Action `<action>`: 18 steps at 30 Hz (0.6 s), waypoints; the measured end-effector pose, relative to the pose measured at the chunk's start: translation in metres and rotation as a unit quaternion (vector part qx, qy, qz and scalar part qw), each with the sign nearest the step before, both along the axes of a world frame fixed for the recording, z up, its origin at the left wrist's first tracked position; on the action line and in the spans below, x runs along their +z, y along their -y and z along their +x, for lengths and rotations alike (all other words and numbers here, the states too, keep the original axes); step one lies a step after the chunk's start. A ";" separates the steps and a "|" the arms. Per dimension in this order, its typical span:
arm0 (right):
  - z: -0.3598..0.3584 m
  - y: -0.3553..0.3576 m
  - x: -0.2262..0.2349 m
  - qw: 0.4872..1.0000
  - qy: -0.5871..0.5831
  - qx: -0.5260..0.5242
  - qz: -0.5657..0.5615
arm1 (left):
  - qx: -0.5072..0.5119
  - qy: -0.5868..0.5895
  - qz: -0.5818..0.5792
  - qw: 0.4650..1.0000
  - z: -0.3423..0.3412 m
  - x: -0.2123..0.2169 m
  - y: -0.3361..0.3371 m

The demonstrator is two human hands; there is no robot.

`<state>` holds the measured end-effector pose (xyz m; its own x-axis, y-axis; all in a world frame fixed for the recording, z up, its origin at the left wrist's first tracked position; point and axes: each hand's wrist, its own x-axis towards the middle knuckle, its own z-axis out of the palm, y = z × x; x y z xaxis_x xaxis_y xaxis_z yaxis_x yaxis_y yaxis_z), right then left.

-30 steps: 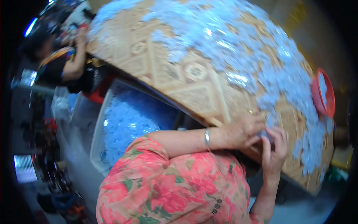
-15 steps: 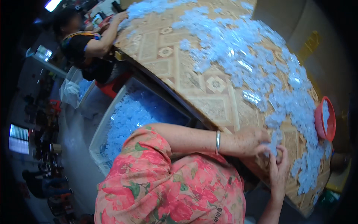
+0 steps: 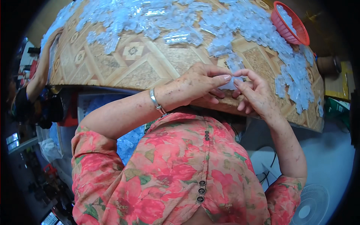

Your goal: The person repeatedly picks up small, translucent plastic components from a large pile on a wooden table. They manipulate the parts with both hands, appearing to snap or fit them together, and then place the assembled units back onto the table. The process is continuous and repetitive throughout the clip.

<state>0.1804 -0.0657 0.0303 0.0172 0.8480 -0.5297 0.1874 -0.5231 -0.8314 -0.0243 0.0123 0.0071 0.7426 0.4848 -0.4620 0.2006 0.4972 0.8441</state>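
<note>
Evidently, the largest thing is the wood-patterned tabletop (image 3: 108, 75), which spreads mostly to the left of a red basket (image 3: 282, 27). Loose pale-blue plastic pieces (image 3: 127, 18) cover much of it; they lie thickly leftward from the basket, and some also lie on its near side. Lower down, well left of the basket, a bin (image 3: 80, 103) with similar pieces is partly hidden by the person's left arm. The basket itself holds pale pieces.

Nearer to the person than the basket, and to its left, the left hand (image 3: 193, 85) and the right hand (image 3: 258, 96) meet. Between them is the smallest thing, one pale plastic piece (image 3: 226, 86). The left grip pinches it by thumb and forefinger; the right grip pinches its other side.

I judge that the step in hand is working this single piece with both hands. The next move seems to call for light, steady fingertips.
</note>
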 end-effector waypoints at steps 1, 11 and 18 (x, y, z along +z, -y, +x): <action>0.000 -0.002 0.000 1.000 -0.001 0.004 -0.004 | 0.002 0.003 0.000 1.000 0.001 -0.003 -0.001; 0.006 -0.011 -0.003 0.996 -0.044 0.024 -0.067 | 0.018 0.011 -0.069 0.997 0.003 0.001 -0.001; -0.001 -0.013 0.000 0.996 -0.041 0.018 -0.076 | 0.009 -0.031 -0.064 0.997 0.005 0.010 -0.003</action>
<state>0.1789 -0.0527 0.0306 -0.0595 0.7569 -0.6509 0.1432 -0.6388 -0.7559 -0.0189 0.0158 0.0174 0.7025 0.4324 -0.5653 0.2397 0.6041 0.7600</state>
